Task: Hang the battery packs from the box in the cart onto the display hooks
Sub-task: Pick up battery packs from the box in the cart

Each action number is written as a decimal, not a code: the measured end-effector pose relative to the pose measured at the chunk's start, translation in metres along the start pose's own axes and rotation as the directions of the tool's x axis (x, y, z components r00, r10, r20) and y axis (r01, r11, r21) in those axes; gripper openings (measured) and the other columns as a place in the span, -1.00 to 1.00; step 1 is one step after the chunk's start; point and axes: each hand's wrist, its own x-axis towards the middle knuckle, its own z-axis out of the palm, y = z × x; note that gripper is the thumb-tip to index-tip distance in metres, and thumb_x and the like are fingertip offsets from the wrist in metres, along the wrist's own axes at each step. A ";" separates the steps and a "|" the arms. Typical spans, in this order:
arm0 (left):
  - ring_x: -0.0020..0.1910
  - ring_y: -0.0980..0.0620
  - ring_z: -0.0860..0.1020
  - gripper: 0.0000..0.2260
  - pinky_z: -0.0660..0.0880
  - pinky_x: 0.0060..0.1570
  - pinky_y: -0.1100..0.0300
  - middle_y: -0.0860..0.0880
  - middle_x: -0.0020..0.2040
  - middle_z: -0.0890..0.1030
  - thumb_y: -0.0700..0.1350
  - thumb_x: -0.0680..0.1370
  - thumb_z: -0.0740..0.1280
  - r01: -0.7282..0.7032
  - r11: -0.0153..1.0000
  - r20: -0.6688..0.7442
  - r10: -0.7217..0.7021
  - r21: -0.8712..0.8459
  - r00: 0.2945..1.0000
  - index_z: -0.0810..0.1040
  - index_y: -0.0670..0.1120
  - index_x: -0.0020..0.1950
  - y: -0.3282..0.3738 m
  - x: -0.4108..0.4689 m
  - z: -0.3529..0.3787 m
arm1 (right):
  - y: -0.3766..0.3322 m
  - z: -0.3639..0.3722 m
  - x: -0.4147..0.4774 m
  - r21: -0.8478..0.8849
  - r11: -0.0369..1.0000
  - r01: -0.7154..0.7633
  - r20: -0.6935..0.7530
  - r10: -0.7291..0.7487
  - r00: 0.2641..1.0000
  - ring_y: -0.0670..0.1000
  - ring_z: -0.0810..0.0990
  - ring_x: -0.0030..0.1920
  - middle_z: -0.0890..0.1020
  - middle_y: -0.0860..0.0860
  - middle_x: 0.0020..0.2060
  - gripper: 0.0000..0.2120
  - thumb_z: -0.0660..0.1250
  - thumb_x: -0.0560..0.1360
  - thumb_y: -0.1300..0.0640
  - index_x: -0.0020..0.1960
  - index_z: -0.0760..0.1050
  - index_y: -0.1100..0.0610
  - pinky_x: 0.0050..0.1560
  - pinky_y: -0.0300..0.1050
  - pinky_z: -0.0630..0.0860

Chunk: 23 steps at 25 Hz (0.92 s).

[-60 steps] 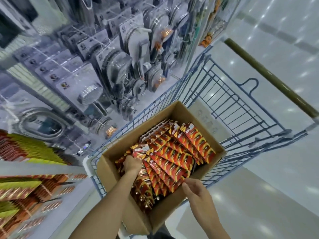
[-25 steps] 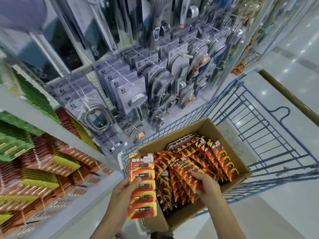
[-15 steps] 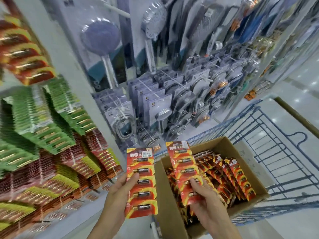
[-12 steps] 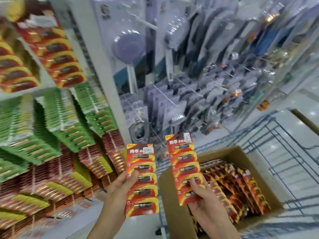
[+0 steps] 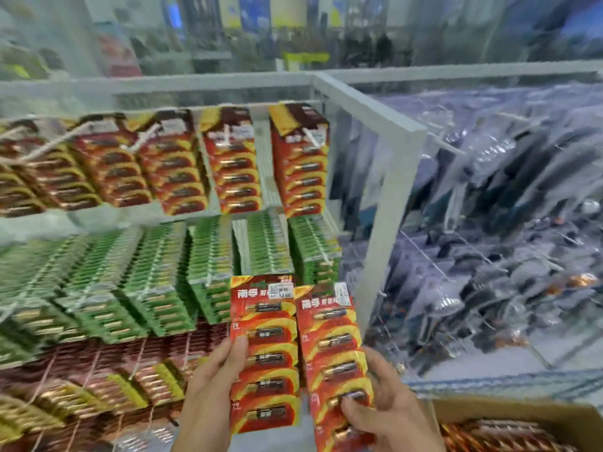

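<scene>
Battery packs (image 5: 265, 353) upright, headers up, clamped singly in left hand (image 5: 210, 384), right hand (image 5: 388, 411).

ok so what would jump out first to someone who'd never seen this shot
Two red-and-yellow battery strips stand side by side at centre bottom, the left strip held in the left hand and the right strip in the right hand. Behind them hang densely packed battery cards, a red row above a green row. The cardboard box of more packs peeks in at the bottom right corner.
</scene>
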 end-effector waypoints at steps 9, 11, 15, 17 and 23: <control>0.00 -0.25 0.74 -0.63 0.59 0.16 -0.25 -0.16 0.06 0.76 0.07 0.55 0.41 -0.187 0.979 -0.010 0.187 -0.077 0.982 0.64 -0.06 0.30 0.057 0.009 -0.030 | -0.024 0.084 0.064 -0.008 0.998 0.060 -0.122 -0.060 0.991 0.23 0.73 0.01 0.71 0.22 0.11 -0.57 0.43 0.42 -0.01 0.24 0.60 0.15 -0.17 0.07 0.63; -0.01 -0.27 0.74 -0.62 0.59 0.13 -0.23 -0.18 0.07 0.75 0.12 0.54 0.36 -0.232 0.969 -0.010 0.232 -0.082 0.973 0.66 -0.05 0.26 0.072 0.007 -0.034 | -0.031 0.095 0.072 -0.039 0.995 0.092 -0.136 -0.096 0.986 0.22 0.73 -0.03 0.70 0.24 0.12 -0.56 0.42 0.42 -0.03 0.23 0.60 0.16 -0.16 0.06 0.60; -0.05 -0.26 0.74 -0.63 0.64 -0.03 -0.12 -0.19 0.05 0.75 0.15 0.56 0.31 -0.376 0.926 -0.019 0.376 -0.017 0.926 0.69 -0.04 0.22 0.108 0.006 -0.034 | -0.045 0.107 0.082 -0.051 0.988 0.145 -0.165 -0.151 0.975 0.17 0.74 -0.02 0.71 0.18 0.16 -0.52 0.42 0.44 -0.02 0.32 0.56 0.10 -0.18 0.03 0.62; -0.07 -0.22 0.75 -0.67 0.66 -0.08 -0.08 -0.16 0.03 0.76 0.13 0.62 0.27 -0.457 0.889 -0.006 0.457 0.037 0.889 0.69 -0.02 0.19 0.131 0.008 -0.032 | -0.051 0.109 0.084 -0.079 0.982 0.169 -0.155 -0.179 0.971 0.16 0.74 0.03 0.71 0.15 0.16 -0.55 0.39 0.48 -0.04 0.34 0.55 0.07 -0.11 0.05 0.60; -0.08 -0.16 0.76 -0.72 0.65 -0.05 -0.07 -0.10 0.02 0.77 0.09 0.68 0.26 -0.515 0.853 -0.010 0.518 0.081 0.855 0.70 0.01 0.16 0.169 0.023 -0.026 | -0.060 0.114 0.080 -0.090 0.981 0.171 -0.177 -0.185 0.967 0.17 0.72 -0.01 0.71 0.19 0.14 -0.63 0.34 0.54 0.00 0.30 0.57 0.12 -0.08 0.08 0.58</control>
